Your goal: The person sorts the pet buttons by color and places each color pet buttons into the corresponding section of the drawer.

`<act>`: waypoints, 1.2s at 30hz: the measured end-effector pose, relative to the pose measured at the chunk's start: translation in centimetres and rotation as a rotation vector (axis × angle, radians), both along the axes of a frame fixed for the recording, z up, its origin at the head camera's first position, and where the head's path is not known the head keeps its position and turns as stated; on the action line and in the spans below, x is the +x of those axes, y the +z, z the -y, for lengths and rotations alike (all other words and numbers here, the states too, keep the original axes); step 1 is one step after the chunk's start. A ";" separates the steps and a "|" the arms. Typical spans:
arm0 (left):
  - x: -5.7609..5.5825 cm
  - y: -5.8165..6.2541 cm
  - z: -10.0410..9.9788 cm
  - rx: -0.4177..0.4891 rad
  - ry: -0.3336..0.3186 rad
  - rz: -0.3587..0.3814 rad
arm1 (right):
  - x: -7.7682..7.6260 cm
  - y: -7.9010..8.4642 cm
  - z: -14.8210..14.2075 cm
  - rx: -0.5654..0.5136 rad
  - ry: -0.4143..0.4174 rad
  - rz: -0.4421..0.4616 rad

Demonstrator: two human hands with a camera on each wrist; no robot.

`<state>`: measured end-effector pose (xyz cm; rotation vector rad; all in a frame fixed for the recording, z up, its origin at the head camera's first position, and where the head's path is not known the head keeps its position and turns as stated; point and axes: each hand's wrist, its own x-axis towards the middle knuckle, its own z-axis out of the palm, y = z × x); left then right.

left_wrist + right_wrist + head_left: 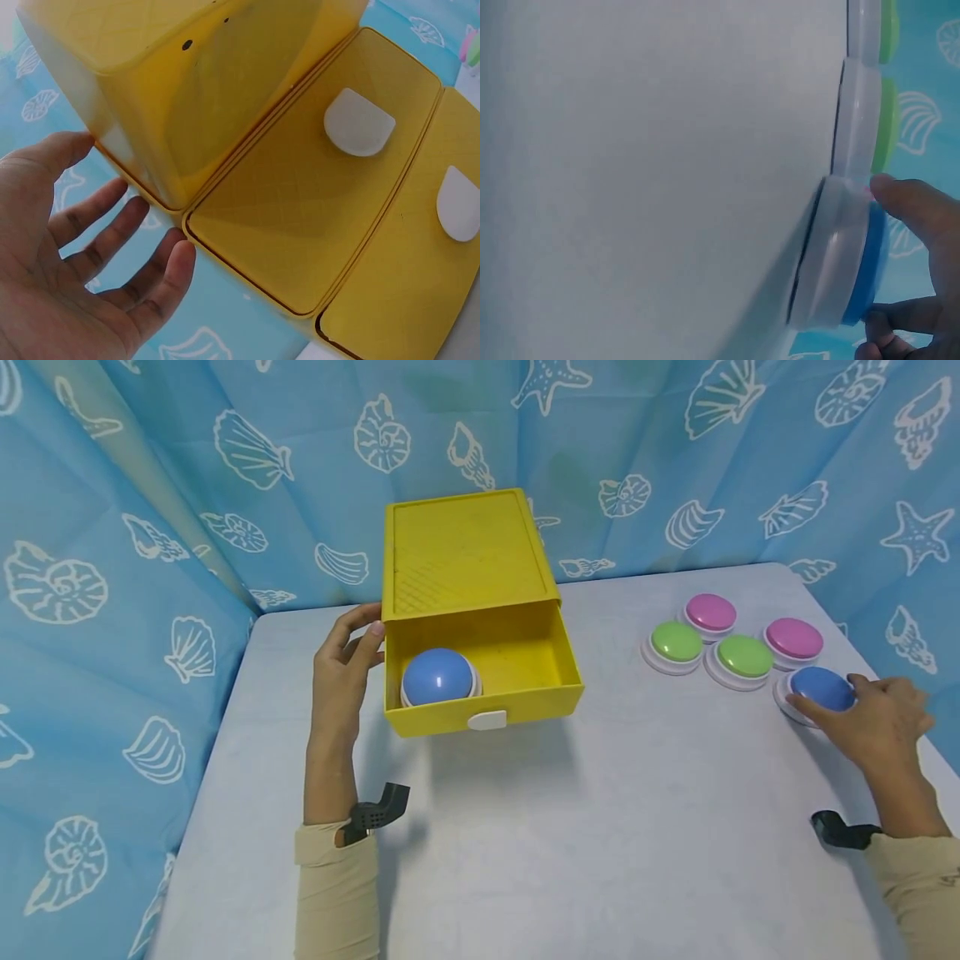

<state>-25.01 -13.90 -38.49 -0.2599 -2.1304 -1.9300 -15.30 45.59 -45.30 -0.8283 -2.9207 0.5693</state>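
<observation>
A yellow drawer cabinet [468, 556] stands at the back of the table, its top drawer [558, 670] pulled out. Inside that drawer, on the left, sits a blue push button [438, 677] with a white base. My left hand [347, 652] is at the cabinet's left side, fingers spread and loosely bent, the thumb touching its edge in the left wrist view. Far to the right, my right hand [885, 718] holds a second blue push button [823, 687] between thumb and fingers. Its white base [829, 255] is on the table in the right wrist view.
Beside the right hand are two green push buttons [744, 656] and two pink push buttons [795, 638], grouped at the table's back right. Lower drawers [315, 172] with white handles show closed. A blue shell-print curtain [315, 460] hangs behind the white table [600, 843].
</observation>
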 end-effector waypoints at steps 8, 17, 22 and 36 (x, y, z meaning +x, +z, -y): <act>-0.1 -0.2 0.1 -0.004 0.006 0.007 | 0.0 -0.6 -1.1 0.026 -0.010 0.084; -0.1 -0.1 0.0 -0.008 -0.003 0.011 | 1.5 -0.5 -1.1 -0.017 -0.092 0.069; -0.2 0.0 0.1 0.005 -0.008 0.008 | 2.4 0.0 -0.5 -0.037 -0.095 0.007; -0.1 -0.1 0.1 0.016 -0.006 0.012 | 2.3 6.3 6.8 0.004 0.087 -0.212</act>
